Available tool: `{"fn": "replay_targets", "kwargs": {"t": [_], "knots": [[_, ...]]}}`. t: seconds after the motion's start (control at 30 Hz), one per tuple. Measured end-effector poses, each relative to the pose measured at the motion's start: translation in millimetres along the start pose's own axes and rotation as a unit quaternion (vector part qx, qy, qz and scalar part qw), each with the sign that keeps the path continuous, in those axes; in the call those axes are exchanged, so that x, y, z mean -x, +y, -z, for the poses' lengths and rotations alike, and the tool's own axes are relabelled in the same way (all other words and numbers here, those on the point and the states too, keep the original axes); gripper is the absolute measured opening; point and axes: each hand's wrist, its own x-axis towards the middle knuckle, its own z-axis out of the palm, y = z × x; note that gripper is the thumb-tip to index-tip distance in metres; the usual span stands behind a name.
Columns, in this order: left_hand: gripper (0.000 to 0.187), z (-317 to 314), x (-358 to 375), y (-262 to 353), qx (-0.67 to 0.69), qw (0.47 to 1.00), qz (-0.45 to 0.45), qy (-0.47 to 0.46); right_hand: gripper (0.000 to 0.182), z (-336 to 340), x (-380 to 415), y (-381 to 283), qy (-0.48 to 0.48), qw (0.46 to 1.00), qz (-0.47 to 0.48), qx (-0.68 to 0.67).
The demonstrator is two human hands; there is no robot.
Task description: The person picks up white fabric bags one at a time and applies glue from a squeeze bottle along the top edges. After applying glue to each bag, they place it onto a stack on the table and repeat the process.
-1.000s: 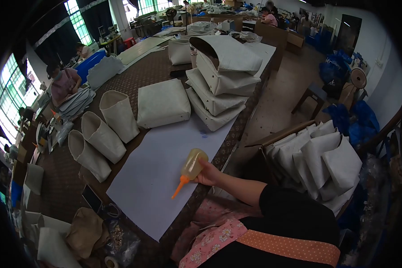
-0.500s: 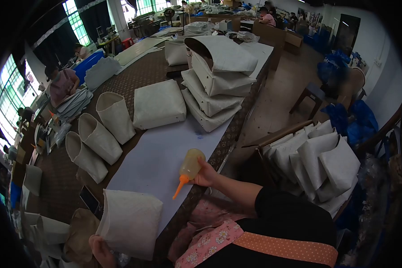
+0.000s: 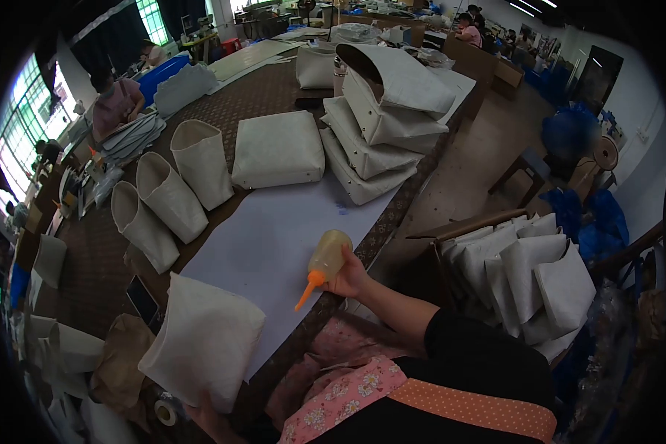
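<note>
At the bottom centre of the frame the person's left hand [image 3: 203,418] shows only in part below a cream fabric bag [image 3: 202,349]; it touches the bag's lower edge, and whether the fingers are clenched on it cannot be told. The bag stands tilted at the lower left, its upper corner overlapping the near end of a white paper sheet [image 3: 274,244] spread on the brown patterned table [image 3: 96,274]. Right of centre, the right hand [image 3: 350,275] is clasped round a translucent squeeze bottle [image 3: 325,259], held tipped with its orange nozzle [image 3: 305,291] pointing down and left over the sheet's right edge near the table edge. Further left, three open-topped fabric sleeves [image 3: 166,196] lie side by side in a slanted row, just beside the sheet's left edge. Beyond the sheet, at upper centre, a flat folded bag [image 3: 277,148] lies on the table, and just right of it a stack of folded bags [image 3: 381,129] leans toward the table edge. At the right of the frame, off the table, a crate of upright white bags [image 3: 533,274] stands on the floor. At the upper left, another person in a pink top [image 3: 115,103] sits at the table's far side beside a pile of grey fabric [image 3: 129,137].
</note>
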Motion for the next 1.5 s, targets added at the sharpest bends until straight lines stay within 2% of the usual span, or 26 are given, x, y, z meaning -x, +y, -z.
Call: {"fn": "replay_targets", "kwargs": {"t": [0.03, 0.13, 0.17, 0.23, 0.3, 0.37, 0.43, 0.5, 0.53, 0.6, 0.63, 0.7, 0.83, 0.9, 1.03, 1.1, 1.2, 1.5], "knots": [[0.046, 1, -7, 11, 0.007, 1.0, -0.021, -0.008, 0.064, -2, 2, 0, -0.006, 1.0, 0.003, 0.002], [0.034, 24, -25, 60, -0.253, 0.961, -0.107, 0.041, 0.063, -11, 12, 4, 0.009, 1.0, -0.016, -0.002], [0.03, 18, -26, 87, -0.324, 0.934, -0.142, 0.045, 0.063, -15, 16, 6, 0.028, 0.999, -0.03, -0.002], [0.026, 16, -29, 128, -0.482, 0.841, -0.245, 0.009, 0.062, -21, 22, 8, 0.032, 0.999, -0.028, 0.025], [0.024, -8, -31, 174, -0.47, 0.803, -0.31, -0.195, 0.062, -29, 26, 8, 0.035, 0.997, -0.024, 0.071], [0.027, -39, -30, 191, -0.523, 0.748, -0.33, -0.241, 0.063, -33, 26, 5, 0.039, 0.994, -0.03, 0.097], [0.034, -66, -36, 185, -0.565, 0.708, -0.304, -0.296, 0.064, -39, 22, 4, 0.044, 0.993, -0.039, 0.099], [0.043, -75, -48, 166, -0.539, 0.724, -0.302, -0.307, 0.062, -55, 14, 3, 0.005, 0.988, -0.004, 0.156], [0.043, -76, -52, 162, -0.547, 0.722, -0.293, -0.305, 0.062, -60, 9, 5, 0.006, 0.989, -0.011, 0.146], [0.053, -77, -60, 156, -0.527, 0.723, -0.34, -0.29, 0.066, -69, 3, 9, 0.029, 0.968, 0.021, 0.25], [0.053, -77, -62, 155, -0.531, 0.722, -0.336, -0.29, 0.066, -73, 1, 12, 0.03, 0.969, 0.018, 0.245], [0.058, -77, -64, 152, -0.537, 0.717, -0.35, -0.273, 0.069, -82, -4, 19, 0.053, 0.94, 0.038, 0.336], [0.06, -79, -65, 150, -0.536, 0.711, -0.354, -0.285, 0.07, -89, -22, 27, 0.068, 0.91, 0.078, 0.401], [0.06, -80, -62, 148, -0.542, 0.705, -0.364, -0.276, 0.07, -88, -30, 29, 0.107, 0.864, 0.103, 0.481], [0.06, -79, -58, 144, -0.545, 0.705, -0.366, -0.267, 0.064, -99, -47, 34, 0.113, 0.857, 0.115, 0.489], [0.061, -79, -54, 142, -0.553, 0.703, -0.367, -0.255, 0.058, -101, -53, 34, 0.116, 0.833, 0.121, 0.527], [0.061, -80, -49, 141, -0.562, 0.701, -0.364, -0.245, 0.055, -102, -59, 34, 0.1, 0.824, 0.129, 0.542], [0.06, -79, -46, 138, -0.567, 0.691, -0.38, -0.238, 0.055, -90, -58, 33, 0.118, 0.829, 0.139, 0.528]]}}
